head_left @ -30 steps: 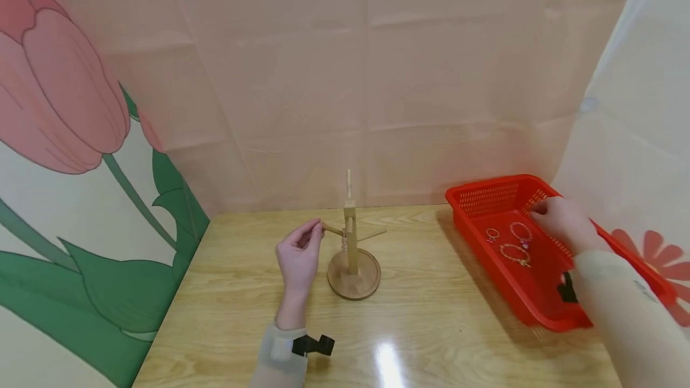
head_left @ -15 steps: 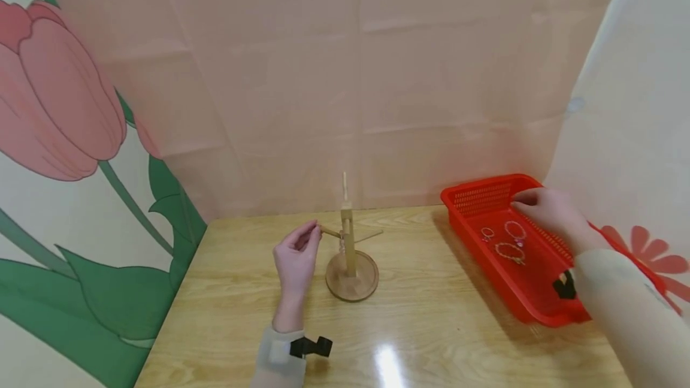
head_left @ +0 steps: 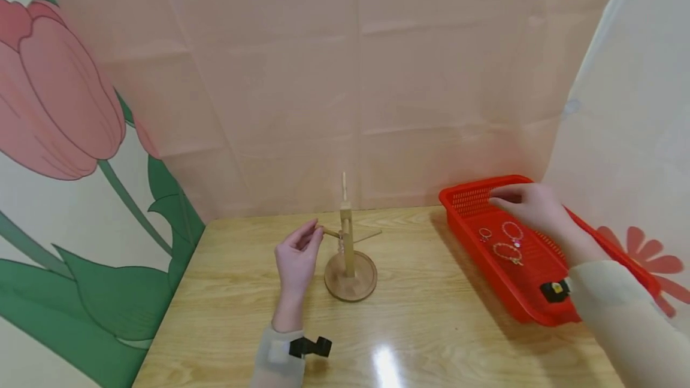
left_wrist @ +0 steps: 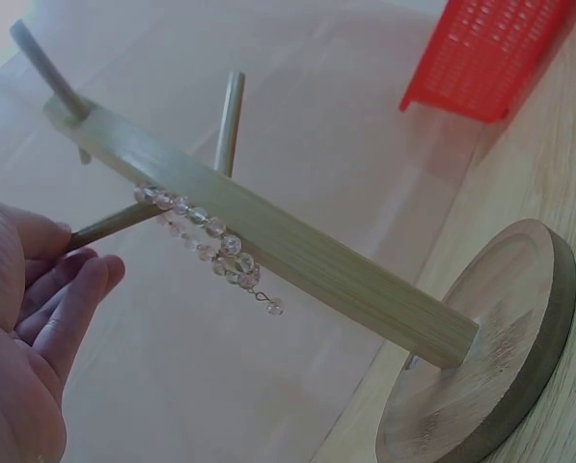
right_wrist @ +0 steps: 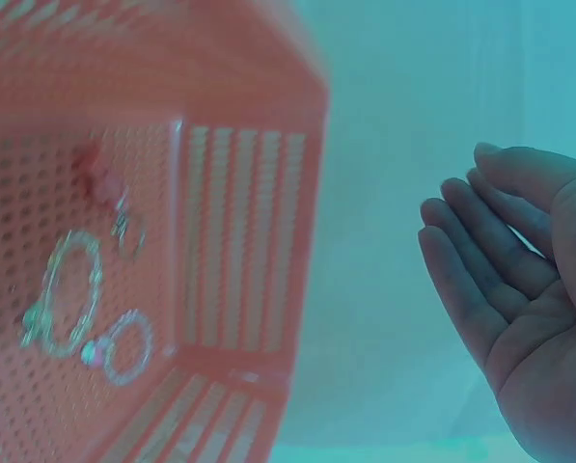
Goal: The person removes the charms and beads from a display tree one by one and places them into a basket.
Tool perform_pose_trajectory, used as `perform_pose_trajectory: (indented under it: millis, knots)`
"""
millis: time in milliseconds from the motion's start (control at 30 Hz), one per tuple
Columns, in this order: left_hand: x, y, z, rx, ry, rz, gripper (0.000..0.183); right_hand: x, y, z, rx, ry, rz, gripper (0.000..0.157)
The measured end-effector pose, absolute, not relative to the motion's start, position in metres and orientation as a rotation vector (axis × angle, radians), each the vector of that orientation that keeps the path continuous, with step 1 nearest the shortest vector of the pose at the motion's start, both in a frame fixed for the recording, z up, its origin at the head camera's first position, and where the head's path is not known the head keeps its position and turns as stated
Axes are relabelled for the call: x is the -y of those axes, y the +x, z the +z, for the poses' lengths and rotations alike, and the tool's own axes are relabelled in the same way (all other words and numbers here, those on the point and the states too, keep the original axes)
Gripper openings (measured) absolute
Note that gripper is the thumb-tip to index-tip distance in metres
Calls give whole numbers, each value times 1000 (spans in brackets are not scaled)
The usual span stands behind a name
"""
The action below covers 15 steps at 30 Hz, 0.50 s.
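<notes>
My left hand (head_left: 298,259) pinches the end of a wooden peg (left_wrist: 114,227) on a bracelet stand (head_left: 348,253). A clear beaded bracelet (left_wrist: 199,216) hangs on that peg, close against the upright post. My right hand (head_left: 530,203) is over the far end of a red basket (head_left: 487,269), fingers loosely bent and nothing between them. Inside the basket lie a yellowish beaded bracelet (right_wrist: 96,275), a pale pink bracelet (right_wrist: 148,338) and a small ring-shaped piece with a red charm (right_wrist: 99,176).
The stand's round base (head_left: 366,285) rests on the wood-grain table (head_left: 420,316), with bare pegs on its far side and top. A pinkish cloth (head_left: 280,88) hangs behind the table. Flower-printed sheets flank both sides.
My right hand has moved left over the basket, away from its right side, still with nothing in it. The left hand keeps its grip on the peg. The head view has shifted slightly.
</notes>
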State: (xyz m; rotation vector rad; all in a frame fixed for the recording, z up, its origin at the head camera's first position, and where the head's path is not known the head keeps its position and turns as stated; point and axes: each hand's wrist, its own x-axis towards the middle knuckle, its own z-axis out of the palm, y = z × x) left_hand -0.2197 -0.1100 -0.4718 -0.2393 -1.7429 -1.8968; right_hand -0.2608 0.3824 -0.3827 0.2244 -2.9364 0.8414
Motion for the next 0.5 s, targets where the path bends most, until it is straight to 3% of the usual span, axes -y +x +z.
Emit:
perform_pose_trajectory:
  millis: [500]
  knots:
    - [110, -221, -470, 1740, -234, -1849, 15, -320, -246, -377, 2801, 418, 914, 32]
